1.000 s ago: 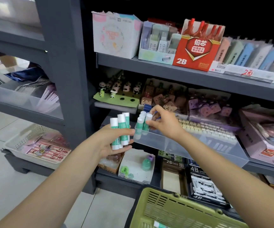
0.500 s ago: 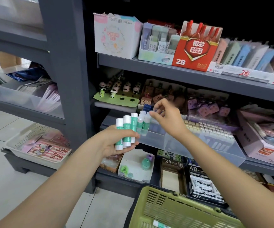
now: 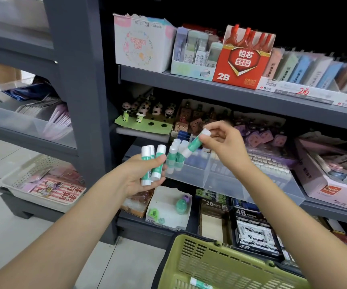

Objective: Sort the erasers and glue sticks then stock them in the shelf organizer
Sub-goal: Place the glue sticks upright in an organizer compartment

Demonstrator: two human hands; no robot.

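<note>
Since a second ago the right hand (image 3: 220,140) has lifted one glue stick (image 3: 195,143) clear of the row and now pinches it near its upper cap, tilted, at mid-frame just above the organizer (image 3: 191,170). Fingers and thumb are closed on the stick; the left hand (image 3: 141,174), left of centre, grips a bunch of sticks (image 3: 152,165) upright in a curled fist. Such a stick looks light, stiff and smooth-skinned — likely to slip if pinched at the very tip, so I would hold it at the green barrel. Each is a short cylinder, green in the middle with white ends. Several sticks already stand in the organizer's left compartment; another lies in the basket (image 3: 220,265) at bottom centre.
</note>
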